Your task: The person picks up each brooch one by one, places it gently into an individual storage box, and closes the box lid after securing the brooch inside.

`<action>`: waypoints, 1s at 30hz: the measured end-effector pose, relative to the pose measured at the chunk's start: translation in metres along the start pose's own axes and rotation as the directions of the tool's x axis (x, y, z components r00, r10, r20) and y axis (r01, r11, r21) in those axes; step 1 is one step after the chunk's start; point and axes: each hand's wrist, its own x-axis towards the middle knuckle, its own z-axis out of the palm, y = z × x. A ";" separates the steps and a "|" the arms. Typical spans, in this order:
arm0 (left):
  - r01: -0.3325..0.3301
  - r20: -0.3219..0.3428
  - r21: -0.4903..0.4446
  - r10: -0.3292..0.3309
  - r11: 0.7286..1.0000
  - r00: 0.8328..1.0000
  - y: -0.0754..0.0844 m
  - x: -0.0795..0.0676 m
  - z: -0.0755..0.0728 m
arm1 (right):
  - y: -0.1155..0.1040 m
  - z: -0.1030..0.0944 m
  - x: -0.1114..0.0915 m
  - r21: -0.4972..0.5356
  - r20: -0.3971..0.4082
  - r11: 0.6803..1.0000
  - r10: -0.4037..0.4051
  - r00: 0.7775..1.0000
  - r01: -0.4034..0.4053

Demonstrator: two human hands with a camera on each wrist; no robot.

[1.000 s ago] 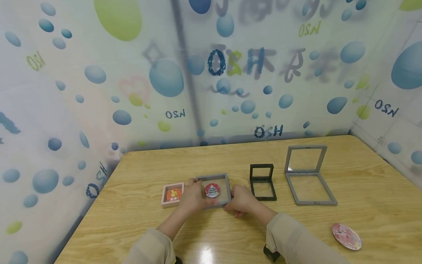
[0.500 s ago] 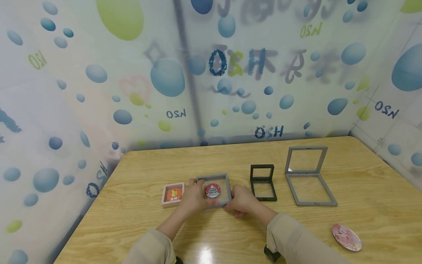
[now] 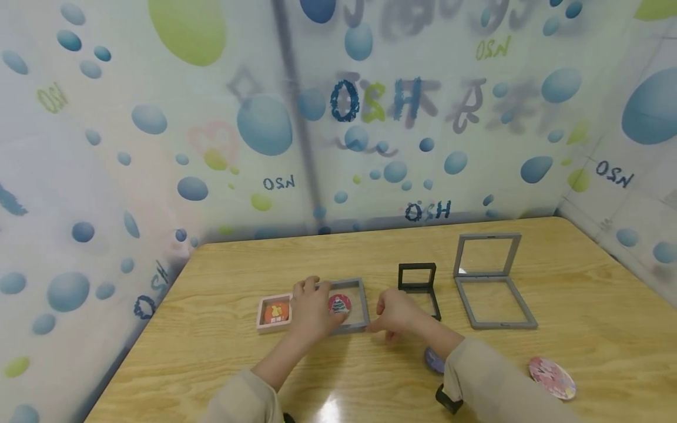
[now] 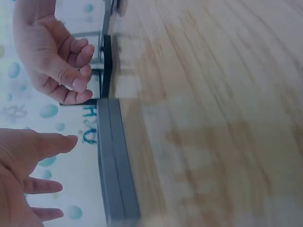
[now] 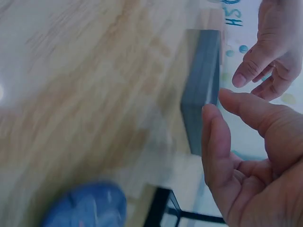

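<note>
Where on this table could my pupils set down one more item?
Bare table shows between the pink frame and left edge, behind the red-badge frame, and right of the open grey frame. It is crowded mid-table: the left hand and right hand flank the red-badge frame, with the black frame and blue disc close by.
</note>
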 end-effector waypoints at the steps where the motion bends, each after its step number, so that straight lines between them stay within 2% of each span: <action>1: -0.022 -0.030 0.002 0.022 1.000 0.999 0.004 -0.001 -0.001 | 0.000 -0.004 -0.002 -0.010 -0.006 1.000 0.000 1.000 0.000; 4: -0.077 -0.068 0.002 0.077 0.997 0.995 0.016 -0.003 -0.002 | 0.001 -0.014 -0.009 -0.037 -0.018 0.999 0.009 1.000 -0.010; 6: -0.109 -0.049 -0.027 0.107 0.994 0.993 0.023 -0.004 -0.002 | 0.004 -0.019 -0.013 -0.042 -0.025 0.999 0.009 1.000 -0.010; 10: -0.153 0.056 -0.114 0.160 0.982 0.986 0.036 -0.006 0.001 | 0.014 -0.029 -0.022 -0.044 -0.036 0.999 0.025 0.999 -0.026; 14: -0.178 0.183 -0.189 0.212 0.966 0.960 0.049 -0.009 0.006 | 0.025 -0.036 -0.030 -0.057 -0.045 0.997 0.054 0.998 -0.056; 17: -0.161 0.255 -0.261 0.229 0.952 0.939 0.057 -0.011 0.012 | 0.032 -0.040 -0.036 -0.071 -0.046 0.994 0.075 0.996 -0.078; 22: -0.168 0.286 -0.317 0.263 0.933 0.921 0.066 -0.012 0.023 | 0.044 -0.046 -0.046 -0.072 -0.033 0.991 0.111 0.993 -0.113; 27: -0.120 0.346 -0.392 0.267 0.912 0.899 0.075 -0.011 0.035 | 0.060 -0.053 -0.055 -0.081 -0.013 0.993 0.079 0.997 -0.080; 30: -0.116 0.369 -0.396 0.273 0.911 0.888 0.079 -0.012 0.044 | 0.069 -0.055 -0.059 -0.118 0.017 0.992 0.053 0.998 -0.051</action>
